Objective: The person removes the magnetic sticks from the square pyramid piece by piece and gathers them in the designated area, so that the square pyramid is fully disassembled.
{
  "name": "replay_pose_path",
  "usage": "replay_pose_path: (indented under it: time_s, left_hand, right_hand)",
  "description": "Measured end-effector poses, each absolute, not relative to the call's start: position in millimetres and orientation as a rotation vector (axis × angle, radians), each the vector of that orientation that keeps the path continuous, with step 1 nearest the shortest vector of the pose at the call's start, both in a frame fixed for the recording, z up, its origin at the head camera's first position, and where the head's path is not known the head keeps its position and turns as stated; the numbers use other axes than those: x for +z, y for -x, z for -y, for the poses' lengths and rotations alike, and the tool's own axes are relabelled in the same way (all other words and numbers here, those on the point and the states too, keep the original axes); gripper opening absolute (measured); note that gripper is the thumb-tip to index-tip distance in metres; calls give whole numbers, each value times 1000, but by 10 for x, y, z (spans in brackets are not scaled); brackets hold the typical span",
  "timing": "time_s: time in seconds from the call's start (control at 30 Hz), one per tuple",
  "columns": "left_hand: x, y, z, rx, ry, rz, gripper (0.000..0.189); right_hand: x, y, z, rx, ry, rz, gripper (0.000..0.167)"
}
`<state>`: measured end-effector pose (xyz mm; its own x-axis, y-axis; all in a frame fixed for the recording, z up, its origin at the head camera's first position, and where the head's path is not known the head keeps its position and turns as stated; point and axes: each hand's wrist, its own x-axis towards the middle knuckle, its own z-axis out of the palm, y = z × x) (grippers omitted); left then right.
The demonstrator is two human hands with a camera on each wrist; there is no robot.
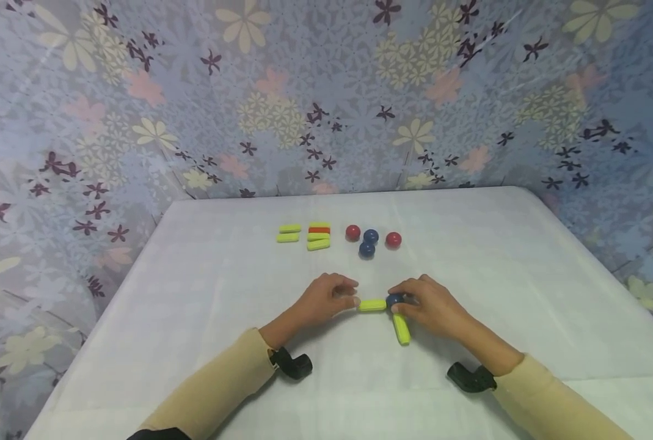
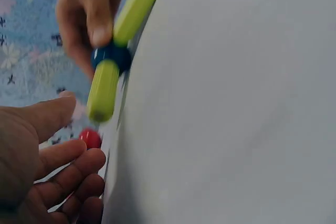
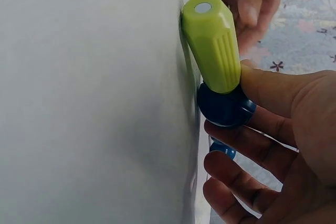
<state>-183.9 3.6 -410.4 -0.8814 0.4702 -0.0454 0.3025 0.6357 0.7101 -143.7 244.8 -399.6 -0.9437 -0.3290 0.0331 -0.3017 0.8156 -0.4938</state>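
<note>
My right hand (image 1: 435, 308) holds a dark blue ball (image 1: 394, 300) between thumb and fingers. Two yellow-green ribbed rods meet that ball at an angle: one rod (image 1: 372, 305) points left, the other rod (image 1: 401, 330) points toward me. A round grey disc shows in the near rod's end (image 3: 202, 8) in the right wrist view. My left hand (image 1: 324, 300) is by the free end of the left-pointing rod. In the left wrist view, a gap separates its thumb (image 2: 55, 115) from that rod, and its fingers are loosely bent with nothing held.
Farther back on the white-covered table (image 1: 238, 366) lie several yellow-green rods (image 1: 288, 238) and a red rod (image 1: 319, 230). To their right are two red balls (image 1: 393, 239) and two blue balls (image 1: 367, 250). A flowered cloth (image 1: 326, 91) hangs behind the table.
</note>
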Motion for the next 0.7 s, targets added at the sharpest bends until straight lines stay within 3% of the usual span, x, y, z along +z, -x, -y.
replay_pose_path:
  time_s: [0.2, 0.7]
  left_hand:
    - [-4145, 1658, -119, 1028, -710, -2650, 39]
    - [-4155, 1625, -261, 979, -706, -2779, 22]
  right_hand:
    - [-3987, 1436, -2458, -799, 519, -2938, 35]
    - [-3968, 1433, -2455, -790, 574, -2945, 32]
